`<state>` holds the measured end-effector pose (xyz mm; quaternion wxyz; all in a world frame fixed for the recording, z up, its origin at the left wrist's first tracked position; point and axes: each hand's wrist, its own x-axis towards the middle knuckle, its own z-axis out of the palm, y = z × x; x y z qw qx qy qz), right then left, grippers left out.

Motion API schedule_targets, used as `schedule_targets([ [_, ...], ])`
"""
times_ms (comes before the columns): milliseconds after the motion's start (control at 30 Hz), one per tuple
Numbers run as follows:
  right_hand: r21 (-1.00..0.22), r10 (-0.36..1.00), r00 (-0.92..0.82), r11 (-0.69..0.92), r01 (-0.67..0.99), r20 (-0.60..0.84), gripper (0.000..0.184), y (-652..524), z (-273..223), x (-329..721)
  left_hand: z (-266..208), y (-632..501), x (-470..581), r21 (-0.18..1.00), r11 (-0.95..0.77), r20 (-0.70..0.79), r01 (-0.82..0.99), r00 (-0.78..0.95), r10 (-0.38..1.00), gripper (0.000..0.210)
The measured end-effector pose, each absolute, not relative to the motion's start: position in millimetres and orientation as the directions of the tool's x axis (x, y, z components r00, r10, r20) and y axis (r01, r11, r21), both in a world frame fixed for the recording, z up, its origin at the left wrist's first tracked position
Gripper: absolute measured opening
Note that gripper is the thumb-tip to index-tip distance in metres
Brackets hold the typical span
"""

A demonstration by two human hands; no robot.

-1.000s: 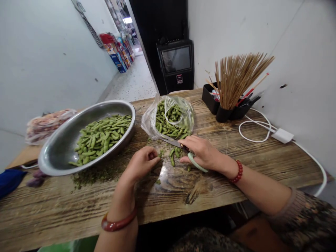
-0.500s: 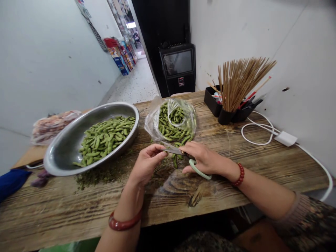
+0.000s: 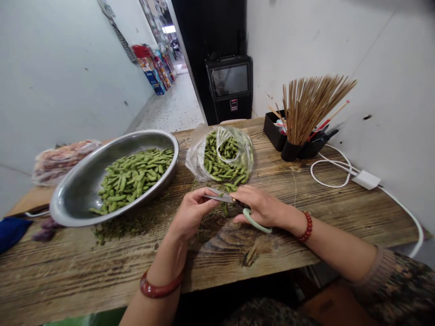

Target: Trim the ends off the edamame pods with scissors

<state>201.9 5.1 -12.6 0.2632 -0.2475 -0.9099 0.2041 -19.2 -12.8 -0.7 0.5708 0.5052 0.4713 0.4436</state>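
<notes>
My right hand [image 3: 260, 206] grips scissors [image 3: 254, 222] with pale green handles, their blades pointing left. Thumb and fingers of my left hand [image 3: 192, 210] are pinched at the blades, around an edamame pod that is almost wholly hidden; only a bit of green shows there. Just beyond both hands lies a clear plastic bag [image 3: 195, 158] full of edamame pods [image 3: 220, 165], with a few spilling from its mouth onto the wooden table [image 3: 217, 267]. To the left, a tilted oval metal basin [image 3: 76, 199] holds a heap of edamame pods [image 3: 136, 176].
Green trimmings [image 3: 125, 231] lie below the basin. Behind it sits a bag of pinkish food [image 3: 64, 158]. At the right stand a black holder [image 3: 276, 133] with wooden sticks [image 3: 309, 108] and a white cable with an adapter [image 3: 366, 179]. Blue cloth [image 3: 13, 233] lies far left.
The scissors and both hands stay close together, with only a slight shift at the blades and fingertips. The whole view has moved a little; basin and bag are otherwise the same.
</notes>
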Motion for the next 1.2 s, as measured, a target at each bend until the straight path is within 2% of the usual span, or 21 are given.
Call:
schedule_targets([
  [433,-0.489,0.548,-0.756,0.800,0.348,0.359,0.042,5.5,-14.3,203.0,-1.4,-12.5,-23.6,0.971,0.217,-0.196,-0.101,0.185,0.963,0.019],
  [600,-0.524,0.577,-0.729,0.776,0.350,0.369,0.043,6.9,-13.7,203.3,-3.4,-9.9,-23.8,0.986,0.146,-0.131,-0.084,0.168,0.977,0.018],
  [933,-0.643,0.618,-0.697,0.708,0.291,0.364,0.036,7.8,-10.2,203.2,-1.9,-11.0,-23.4,0.987,0.159,-0.150,-0.032,0.207,0.967,0.019],
  [1033,-0.673,0.651,-0.651,0.685,0.281,0.391,0.034,9.7,-7.2,204.2,0.2,-11.9,-22.4,0.978,0.197,-0.178,-0.072,0.209,0.962,0.019],
  [1133,-0.657,0.656,-0.635,0.693,0.295,0.407,0.038,10.3,-6.8,204.7,2.0,-12.4,-21.0,0.969,0.199,-0.165,-0.147,0.216,0.962,0.018],
  [1200,-0.616,0.637,-0.645,0.724,0.311,0.423,0.047,9.8,-8.4,204.6,2.8,-12.3,-20.5,0.963,0.194,-0.154,-0.185,0.209,0.966,0.019],
])
